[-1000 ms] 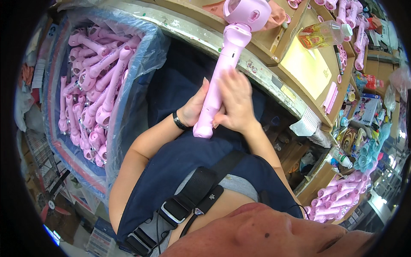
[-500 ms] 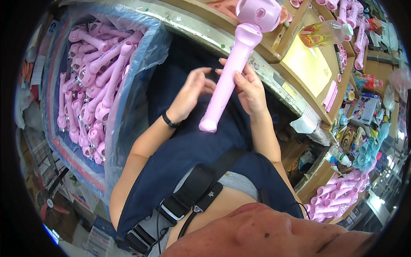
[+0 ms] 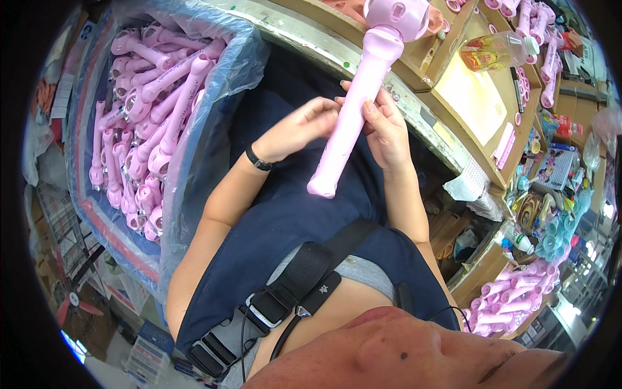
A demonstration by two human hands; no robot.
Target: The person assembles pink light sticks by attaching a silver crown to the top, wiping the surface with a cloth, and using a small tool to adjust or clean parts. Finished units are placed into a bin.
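Note:
A pink microphone-shaped plastic shell slants across my lap, its round, holed head up by the bench and its narrow end over my dark blue apron. My right hand is closed around the shaft, thumb on the front and fingertips showing past the far side. Beside the shaft, my left hand has its fingers loosely bent toward it and slightly blurred; no object shows in them. Whether those fingertips touch the shell, I cannot tell.
On my left stands a blue plastic-lined bin of similar pink shells. The wooden workbench runs along the far right, with a yellow sheet and a drink bottle. More pink shells are piled at right.
My left hand has moved right, closer to the shaft. The shell remains in my right hand, and the whole view has shifted slightly.

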